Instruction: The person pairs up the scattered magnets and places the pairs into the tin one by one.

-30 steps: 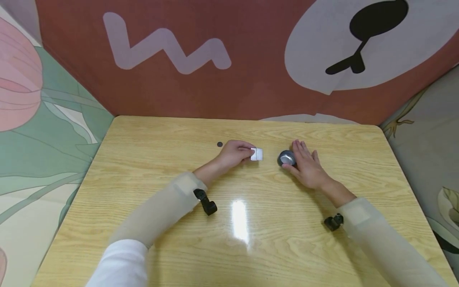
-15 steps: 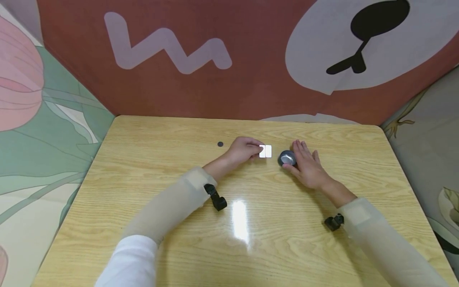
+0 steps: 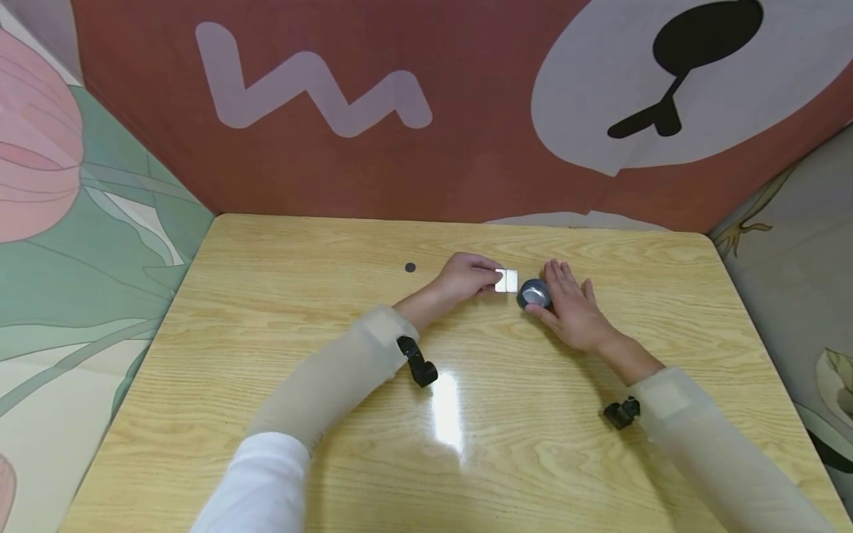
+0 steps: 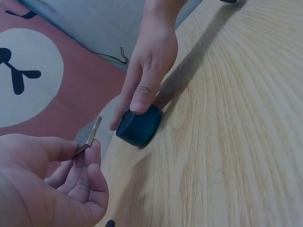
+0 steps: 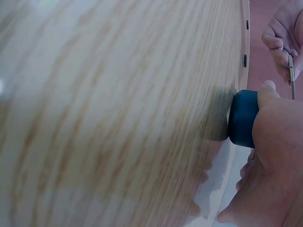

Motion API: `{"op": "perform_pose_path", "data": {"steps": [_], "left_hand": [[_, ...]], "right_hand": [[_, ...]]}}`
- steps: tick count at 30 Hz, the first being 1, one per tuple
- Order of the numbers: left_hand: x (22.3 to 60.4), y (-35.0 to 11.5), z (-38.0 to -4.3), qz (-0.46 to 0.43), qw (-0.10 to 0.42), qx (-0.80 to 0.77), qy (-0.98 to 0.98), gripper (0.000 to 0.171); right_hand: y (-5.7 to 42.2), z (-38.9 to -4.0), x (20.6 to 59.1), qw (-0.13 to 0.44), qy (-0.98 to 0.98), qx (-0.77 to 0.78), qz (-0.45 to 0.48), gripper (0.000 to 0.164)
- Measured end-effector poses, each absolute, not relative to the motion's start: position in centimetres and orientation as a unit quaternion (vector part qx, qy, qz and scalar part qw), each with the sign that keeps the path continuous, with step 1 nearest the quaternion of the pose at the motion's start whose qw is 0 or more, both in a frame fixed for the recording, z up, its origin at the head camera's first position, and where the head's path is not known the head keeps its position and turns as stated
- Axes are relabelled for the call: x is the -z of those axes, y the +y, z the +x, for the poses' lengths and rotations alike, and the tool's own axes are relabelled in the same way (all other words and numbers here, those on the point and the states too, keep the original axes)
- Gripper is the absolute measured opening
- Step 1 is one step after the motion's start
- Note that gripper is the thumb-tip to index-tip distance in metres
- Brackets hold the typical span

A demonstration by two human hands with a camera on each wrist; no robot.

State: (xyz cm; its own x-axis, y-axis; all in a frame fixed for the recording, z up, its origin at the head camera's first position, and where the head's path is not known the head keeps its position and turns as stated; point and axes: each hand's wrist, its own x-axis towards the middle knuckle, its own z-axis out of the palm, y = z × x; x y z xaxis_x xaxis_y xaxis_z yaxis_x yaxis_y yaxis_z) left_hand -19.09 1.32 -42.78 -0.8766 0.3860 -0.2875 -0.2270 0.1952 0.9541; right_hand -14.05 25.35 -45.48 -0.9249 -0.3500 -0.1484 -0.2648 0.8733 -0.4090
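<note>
Between thumb and fingers of my left hand (image 3: 466,278) is a small silver metal hinge (image 3: 510,280), with a line across its middle. The left wrist view shows the hinge (image 4: 89,140) edge-on, its leaves at an angle, raised off the table. My right hand (image 3: 574,318) holds a short round dark teal puck-like object (image 3: 534,295) on the table, thumb at its near side and long fingers along its far right side. A shiny silver patch shows on its top in the head view. The hinge is just left of this round object (image 4: 138,126).
A small dark disc (image 3: 409,267) lies on the wooden table (image 3: 320,255), behind and left of my left hand. The table's back edge meets a patterned red cloth wall (image 3: 466,178). A black camera mount (image 3: 418,363) sits on my left wrist, another (image 3: 622,412) on my right.
My left hand has moved to the right with the hinge, bringing it close to the round teal object. My right hand and that object have stayed in place.
</note>
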Motion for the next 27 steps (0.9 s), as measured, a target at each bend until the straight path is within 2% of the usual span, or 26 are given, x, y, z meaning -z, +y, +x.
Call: {"op": "perform_pose_path", "data": {"steps": [27], "left_hand": [[42.8, 5.0, -19.3, 0.019, 0.245, -0.651, 0.718, 0.021]], "right_hand": [[25.6, -14.2, 45.8, 0.114, 0.96, 0.194, -0.165, 0.091]]}}
